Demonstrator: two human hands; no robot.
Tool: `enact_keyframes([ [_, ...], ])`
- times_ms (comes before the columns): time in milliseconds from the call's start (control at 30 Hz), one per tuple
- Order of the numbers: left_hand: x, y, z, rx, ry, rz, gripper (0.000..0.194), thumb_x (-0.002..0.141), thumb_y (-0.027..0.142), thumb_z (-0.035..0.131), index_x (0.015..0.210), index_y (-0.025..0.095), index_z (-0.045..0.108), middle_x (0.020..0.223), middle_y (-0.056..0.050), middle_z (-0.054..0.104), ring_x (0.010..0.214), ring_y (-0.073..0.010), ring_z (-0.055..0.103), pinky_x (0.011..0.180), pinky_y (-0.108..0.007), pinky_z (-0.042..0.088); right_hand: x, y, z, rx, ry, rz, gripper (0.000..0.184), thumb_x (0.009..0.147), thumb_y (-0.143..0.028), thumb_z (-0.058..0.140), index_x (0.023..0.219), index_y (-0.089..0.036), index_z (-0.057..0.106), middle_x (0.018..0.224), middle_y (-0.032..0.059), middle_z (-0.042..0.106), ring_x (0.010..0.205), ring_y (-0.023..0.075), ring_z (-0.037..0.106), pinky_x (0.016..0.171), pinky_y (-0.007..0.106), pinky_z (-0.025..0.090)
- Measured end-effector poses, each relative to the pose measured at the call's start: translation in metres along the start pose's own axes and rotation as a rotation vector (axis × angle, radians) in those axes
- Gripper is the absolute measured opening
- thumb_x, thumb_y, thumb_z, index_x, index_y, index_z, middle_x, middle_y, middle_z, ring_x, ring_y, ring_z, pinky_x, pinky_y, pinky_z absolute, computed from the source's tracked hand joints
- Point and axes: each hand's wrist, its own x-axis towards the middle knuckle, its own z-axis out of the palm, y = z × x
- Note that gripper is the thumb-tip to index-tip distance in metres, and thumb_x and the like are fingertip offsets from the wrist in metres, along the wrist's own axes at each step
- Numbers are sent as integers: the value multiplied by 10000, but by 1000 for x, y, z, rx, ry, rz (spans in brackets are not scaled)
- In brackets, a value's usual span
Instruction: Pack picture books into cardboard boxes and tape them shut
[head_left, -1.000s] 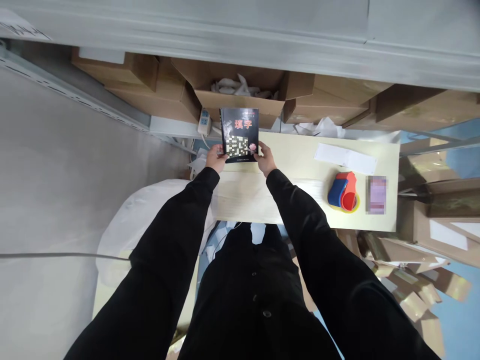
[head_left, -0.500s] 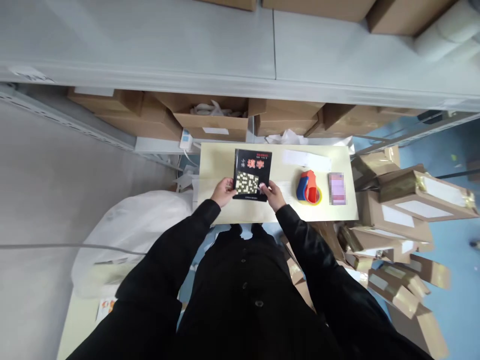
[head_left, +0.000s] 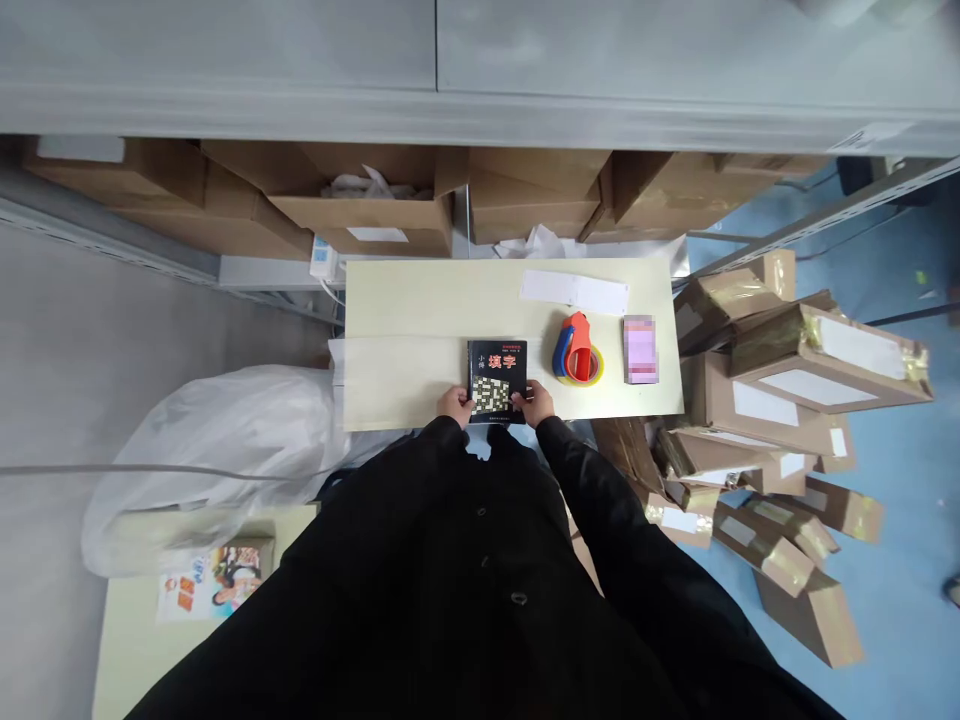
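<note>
A black book (head_left: 496, 372) with red characters and a crossword grid on its cover is between my two hands, over the front edge of the pale table (head_left: 405, 300). My left hand (head_left: 455, 405) grips its lower left side, the thumb on the cover. On the lower right side, my right hand (head_left: 536, 403) pinches it the same way. Right of the book lies a red and blue tape dispenser (head_left: 576, 350) with a yellowish roll. Beyond that is a blurred pinkish item (head_left: 640, 349), and white paper strips (head_left: 574, 290) lie behind the dispenser.
Cardboard boxes, one open box (head_left: 360, 215) with white packing inside, line the shelf behind the table. A grey shelf (head_left: 300, 110) spans above. Parcels (head_left: 772, 410) pile up at right. White plastic sheeting (head_left: 225, 430) and a colourful printed sheet (head_left: 214, 580) lie at left.
Both hands have drawn the book from the back of the table towards my body and lower. My view has shifted right, bringing more of the parcels into sight.
</note>
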Motion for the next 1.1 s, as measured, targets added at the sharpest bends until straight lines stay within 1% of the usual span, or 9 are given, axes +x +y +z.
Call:
enact_keyframes([
  [200, 6, 3, 4, 116, 21, 1, 92, 667, 171, 612, 747, 203, 583, 715, -20, 635, 750, -193, 625, 789, -349, 502, 13, 1, 5, -87, 0, -37, 268, 761, -257, 577, 1027, -225, 593, 770, 21, 660, 743, 187, 632, 786, 353, 504],
  [300, 1, 11, 1, 182, 47, 39, 229, 686, 182, 613, 915, 177, 613, 860, -82, 641, 921, -252, 606, 905, -405, 455, 8, 3, 4, -224, 86, -158, 361, 783, -282, 550, 1128, -181, 585, 989, 121, 639, 970, 258, 596, 906, 427, 453],
  [433, -16, 24, 2, 390, 42, 297, 455, 759, 214, 576, 1210, 164, 539, 1204, -165, 517, 1184, -328, 445, 999, -458, 382, -8, 11, 1, -246, 231, -202, 615, 734, -288, 599, 1298, -99, 445, 1361, 245, 375, 1274, 348, 373, 1031, 521, 327],
  [533, -27, 30, 10, 522, -57, 384, 547, 759, 259, 606, 1294, 220, 500, 1369, -162, 377, 1258, -384, 343, 971, -516, 390, -13, 15, 4, -140, 242, -147, 752, 690, -278, 633, 1350, -73, 334, 1429, 271, 261, 1358, 361, 244, 1058, 547, 279],
  [633, -30, 31, 17, 564, -95, 334, 598, 745, 259, 630, 1323, 253, 478, 1407, -156, 329, 1266, -406, 315, 928, -541, 414, -4, 14, 9, 2, 244, -77, 759, 662, -284, 647, 1332, -110, 338, 1386, 247, 344, 1291, 318, 374, 1017, 486, 364],
  [767, -27, 28, 18, 537, -101, 311, 609, 727, 255, 652, 1314, 274, 489, 1396, -140, 332, 1266, -400, 315, 954, -538, 400, 16, 11, 6, 104, 93, 70, 588, 642, -394, 660, 1160, -172, 491, 1071, 114, 601, 907, 224, 615, 812, 395, 498],
  [833, -25, 27, 18, 513, -98, 334, 604, 718, 246, 659, 1302, 251, 506, 1382, -149, 334, 1264, -393, 320, 998, -526, 369, 23, 8, 2, 60, 12, 78, 428, 625, -416, 663, 975, -191, 562, 882, 43, 639, 775, 199, 615, 751, 374, 507],
  [900, -24, 24, 17, 482, -89, 365, 598, 714, 234, 657, 1295, 225, 514, 1371, -158, 333, 1266, -387, 319, 1040, -513, 331, 26, 4, -2, 8, 13, 54, 321, 602, -399, 675, 832, -208, 560, 787, 17, 636, 734, 195, 602, 736, 364, 504],
  [1100, -24, 22, 25, 422, -84, 404, 629, 691, 217, 651, 1301, 206, 502, 1362, -157, 325, 1276, -392, 306, 1071, -528, 285, 17, -8, -15, 68, 31, 10, 278, 581, -342, 691, 763, -223, 518, 744, 7, 641, 695, 186, 592, 692, 340, 507],
])
